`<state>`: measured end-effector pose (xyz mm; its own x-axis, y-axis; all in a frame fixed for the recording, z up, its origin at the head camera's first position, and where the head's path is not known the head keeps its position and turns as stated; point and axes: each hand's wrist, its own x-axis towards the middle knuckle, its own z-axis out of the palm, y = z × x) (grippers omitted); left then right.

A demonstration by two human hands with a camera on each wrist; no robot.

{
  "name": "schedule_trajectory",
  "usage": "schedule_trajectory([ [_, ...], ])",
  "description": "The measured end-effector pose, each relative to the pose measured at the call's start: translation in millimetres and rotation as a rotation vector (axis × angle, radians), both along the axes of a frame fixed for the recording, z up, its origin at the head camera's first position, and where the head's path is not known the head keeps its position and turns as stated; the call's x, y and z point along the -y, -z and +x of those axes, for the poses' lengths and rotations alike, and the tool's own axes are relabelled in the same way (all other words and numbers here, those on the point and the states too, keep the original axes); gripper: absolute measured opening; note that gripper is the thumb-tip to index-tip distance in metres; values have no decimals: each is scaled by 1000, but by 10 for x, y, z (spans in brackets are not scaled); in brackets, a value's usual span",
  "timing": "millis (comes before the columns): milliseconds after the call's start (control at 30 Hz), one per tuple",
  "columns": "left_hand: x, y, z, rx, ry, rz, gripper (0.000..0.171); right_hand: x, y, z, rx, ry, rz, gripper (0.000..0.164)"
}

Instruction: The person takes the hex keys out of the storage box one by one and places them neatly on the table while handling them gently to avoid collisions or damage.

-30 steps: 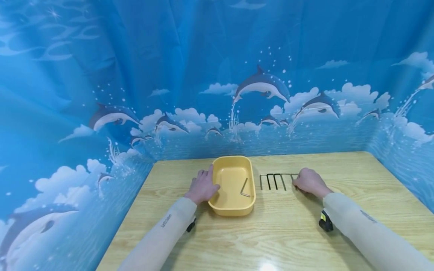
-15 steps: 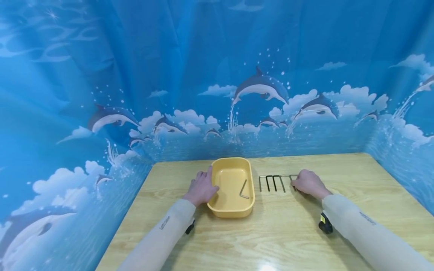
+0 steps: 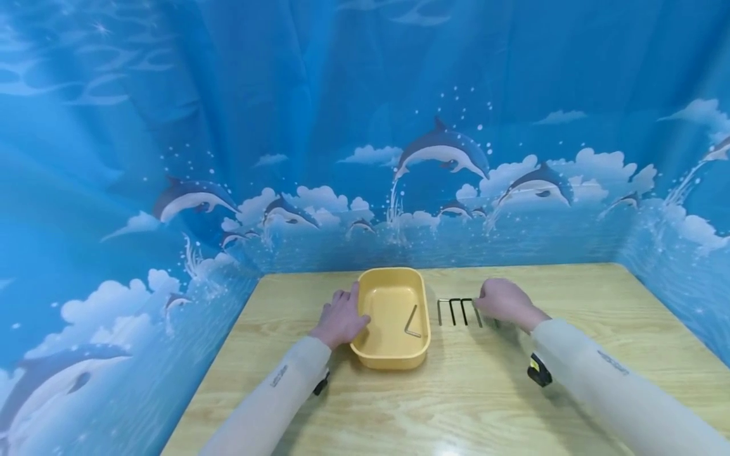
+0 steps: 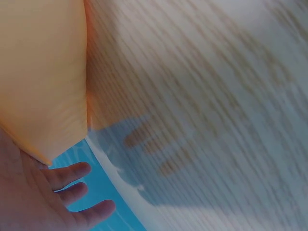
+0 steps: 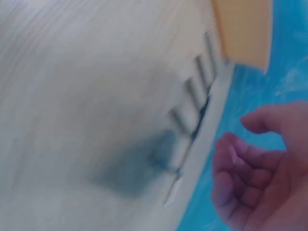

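My left hand (image 3: 340, 318) holds the left side of a yellow plastic tray (image 3: 388, 363), thumb over the rim. In the left wrist view, several straight fingers (image 4: 94, 211) stand out past the tray's wall. One L-shaped Allen key (image 3: 410, 318) lies inside the tray. To its right, several Allen keys (image 3: 452, 312), some black and some silver, lie in a row on the table. My right hand (image 3: 507, 303) hovers over the row's right end, partly hiding it. In the right wrist view its thumb and index finger stand apart with nothing between them, the other fingers loosely bent.
The wooden table (image 3: 445, 399) ends at the back and left against a blue curtain (image 3: 319, 126) printed with dolphins. Each forearm wears a light sleeve (image 3: 604, 373), and a small black device (image 3: 538, 370) hangs under the right wrist.
My right hand has let go of the rightmost Allen key and moved up and left over the row. My left hand and the tray stay put.
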<state>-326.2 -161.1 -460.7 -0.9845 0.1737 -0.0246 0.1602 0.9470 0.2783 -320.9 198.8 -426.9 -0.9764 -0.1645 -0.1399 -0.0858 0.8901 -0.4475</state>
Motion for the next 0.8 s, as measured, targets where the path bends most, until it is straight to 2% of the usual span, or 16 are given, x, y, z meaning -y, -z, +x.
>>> schedule_trajectory([
  [133,1,-4,-1,-9,1,-12,86,335,-185,0,27,-71,-3,44],
  [300,6,-2,8,-16,3,-21,86,737,-396,-19,61,-206,50,18],
  [367,2,6,10,-17,3,-21,86,864,-444,-46,58,-257,77,15],
  [600,-9,22,11,-29,7,-15,86,1146,-505,-157,42,-368,128,12],
  [800,-3,9,-5,-42,15,-23,87,1320,-514,-240,101,-379,134,6],
])
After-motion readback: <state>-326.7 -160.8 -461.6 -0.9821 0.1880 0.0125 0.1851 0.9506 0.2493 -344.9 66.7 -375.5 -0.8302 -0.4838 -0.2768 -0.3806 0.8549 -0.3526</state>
